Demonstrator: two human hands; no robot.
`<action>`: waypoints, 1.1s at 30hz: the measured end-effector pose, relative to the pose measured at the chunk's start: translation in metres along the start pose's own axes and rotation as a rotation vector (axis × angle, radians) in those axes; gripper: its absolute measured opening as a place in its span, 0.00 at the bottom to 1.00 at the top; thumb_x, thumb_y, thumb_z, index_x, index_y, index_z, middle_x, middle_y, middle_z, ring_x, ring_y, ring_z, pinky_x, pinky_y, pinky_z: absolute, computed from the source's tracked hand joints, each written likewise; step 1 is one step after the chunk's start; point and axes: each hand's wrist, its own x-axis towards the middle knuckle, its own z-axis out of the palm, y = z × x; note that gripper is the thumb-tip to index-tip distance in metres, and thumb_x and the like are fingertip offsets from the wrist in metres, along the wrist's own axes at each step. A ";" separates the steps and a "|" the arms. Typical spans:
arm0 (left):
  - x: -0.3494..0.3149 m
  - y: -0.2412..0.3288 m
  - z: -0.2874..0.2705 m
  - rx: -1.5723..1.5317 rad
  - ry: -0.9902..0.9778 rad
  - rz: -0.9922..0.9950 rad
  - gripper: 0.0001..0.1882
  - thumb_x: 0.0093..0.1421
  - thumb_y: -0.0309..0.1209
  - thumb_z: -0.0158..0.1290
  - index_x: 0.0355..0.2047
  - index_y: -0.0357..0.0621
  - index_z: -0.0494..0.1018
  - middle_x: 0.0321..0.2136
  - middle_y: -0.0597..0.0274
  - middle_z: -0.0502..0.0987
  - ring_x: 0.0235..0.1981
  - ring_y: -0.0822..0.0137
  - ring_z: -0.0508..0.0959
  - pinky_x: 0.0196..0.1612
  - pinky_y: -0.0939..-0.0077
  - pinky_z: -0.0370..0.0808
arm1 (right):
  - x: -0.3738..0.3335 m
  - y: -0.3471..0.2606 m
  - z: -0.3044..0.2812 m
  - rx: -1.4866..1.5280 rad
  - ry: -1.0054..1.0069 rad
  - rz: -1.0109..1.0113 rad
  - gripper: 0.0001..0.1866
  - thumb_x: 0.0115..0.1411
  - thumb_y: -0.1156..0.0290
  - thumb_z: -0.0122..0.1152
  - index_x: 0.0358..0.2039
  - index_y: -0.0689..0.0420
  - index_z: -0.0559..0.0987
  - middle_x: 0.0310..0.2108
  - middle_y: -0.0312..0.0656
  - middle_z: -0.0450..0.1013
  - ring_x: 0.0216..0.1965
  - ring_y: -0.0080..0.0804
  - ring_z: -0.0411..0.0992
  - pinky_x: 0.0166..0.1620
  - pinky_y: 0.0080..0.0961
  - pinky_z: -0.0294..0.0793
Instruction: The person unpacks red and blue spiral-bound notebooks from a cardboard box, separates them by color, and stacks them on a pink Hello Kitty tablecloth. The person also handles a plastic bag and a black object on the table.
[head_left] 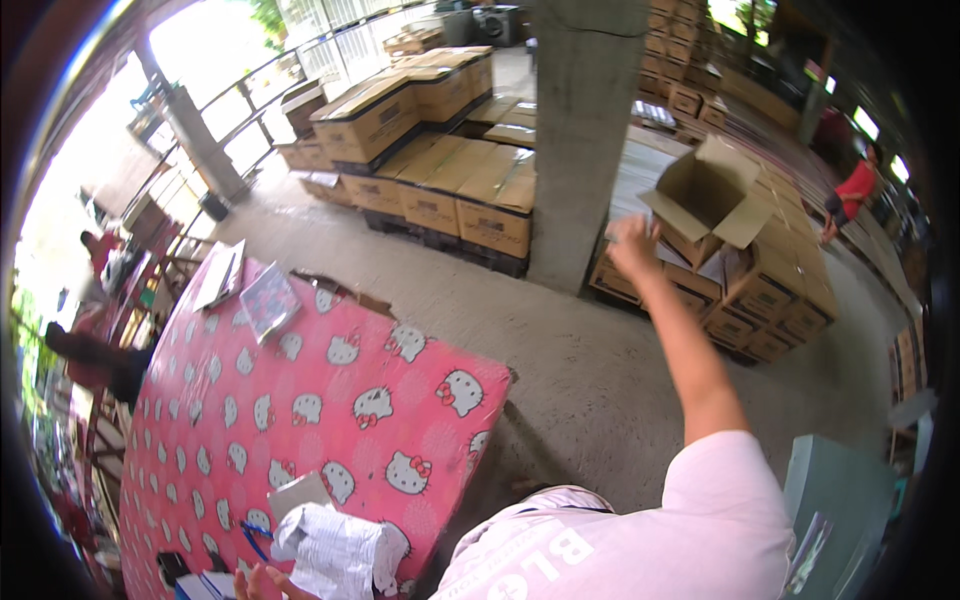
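My right hand (632, 245) is stretched far out, its fingers curled closed; what they hold, if anything, I cannot make out. In the picture it lies just left of an open cardboard box (705, 190) with raised flaps, and I cannot tell whether it touches the box. At the lower edge my left hand (268, 584) shows only in part, its fingers apart over the pink patterned table (330, 430). Beside it lie crumpled printed papers (335, 545), a blue pen (256, 541) and a dark phone (173, 568).
Stacked cartons (440, 190) stand on pallets beyond the table. A concrete pillar (585, 140) rises between them and more cartons (775, 290). A booklet (268, 300) lies at the table's far end. A person in red (853, 190) is at the far right. A grey-green chair back (838, 510) stands close at right.
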 end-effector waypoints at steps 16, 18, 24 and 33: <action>-0.080 -0.190 -0.108 -0.050 -0.177 -0.595 0.13 0.53 0.31 0.55 0.38 0.41 0.71 0.42 0.55 0.70 0.47 0.57 0.66 0.52 0.63 0.60 | -0.286 -0.418 -0.120 1.167 -0.628 -0.957 0.41 0.41 0.60 0.70 0.55 0.56 0.63 0.53 0.49 0.62 0.54 0.44 0.59 0.55 0.36 0.59; -0.104 -0.224 -0.118 -0.042 -0.261 -0.598 0.13 0.51 0.30 0.56 0.37 0.42 0.71 0.41 0.55 0.71 0.47 0.56 0.67 0.52 0.64 0.61 | -0.328 -0.448 -0.109 1.015 -0.563 -1.070 0.52 0.37 0.56 0.72 0.61 0.54 0.54 0.59 0.50 0.54 0.58 0.48 0.54 0.57 0.39 0.58; -0.147 -0.265 -0.117 -0.207 -0.529 -0.623 0.14 0.49 0.30 0.57 0.37 0.42 0.73 0.42 0.57 0.71 0.48 0.59 0.67 0.52 0.65 0.62 | -0.338 -0.469 -0.081 0.920 -0.442 -0.688 0.45 0.39 0.63 0.71 0.58 0.56 0.60 0.53 0.52 0.64 0.54 0.48 0.63 0.54 0.38 0.62; -0.202 -0.264 -0.023 -0.895 -0.628 -1.040 0.36 0.52 0.39 0.57 0.55 0.35 0.55 0.50 0.43 0.64 0.54 0.51 0.62 0.57 0.62 0.56 | -0.365 -0.480 -0.087 1.111 -0.759 -0.586 0.14 0.52 0.67 0.57 0.37 0.60 0.77 0.27 0.38 0.75 0.29 0.21 0.72 0.33 0.23 0.72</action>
